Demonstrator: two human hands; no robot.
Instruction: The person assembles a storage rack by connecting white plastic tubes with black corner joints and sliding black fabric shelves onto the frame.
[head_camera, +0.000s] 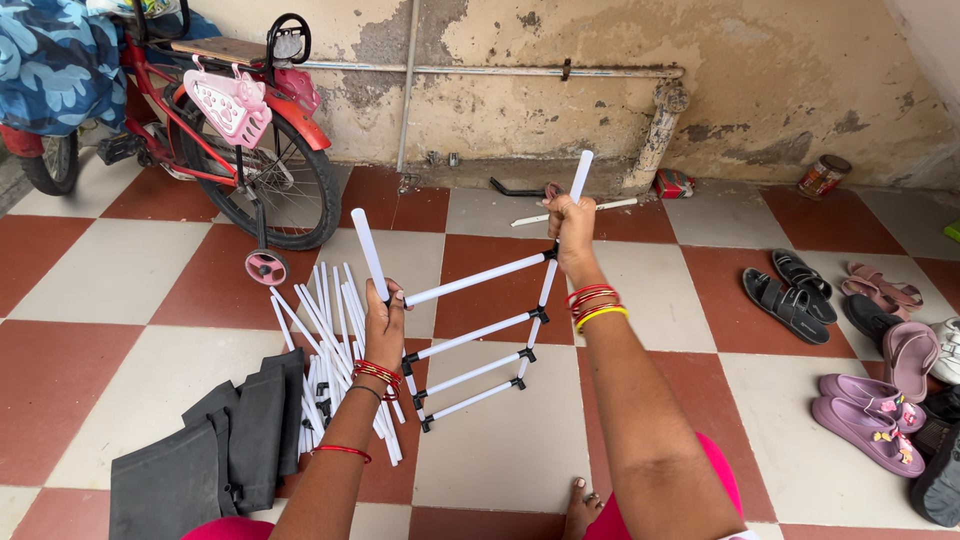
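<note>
I hold up a ladder-shaped frame (480, 335) of white tubes joined by black connectors, tilted above the checkered floor. My left hand (384, 322) grips its left upright just under the top rung. My right hand (572, 232) grips the right upright near its top, higher and farther away. The frame has several cross rungs; its lower end hangs near the floor. Both wrists wear red and yellow bangles.
Loose white tubes (318, 330) lie in a pile at left beside dark grey fabric panels (215, 450). A red child's bicycle (235, 150) stands at the back left. Several sandals and shoes (865, 340) lie at right. A wall with pipes (660, 130) is behind.
</note>
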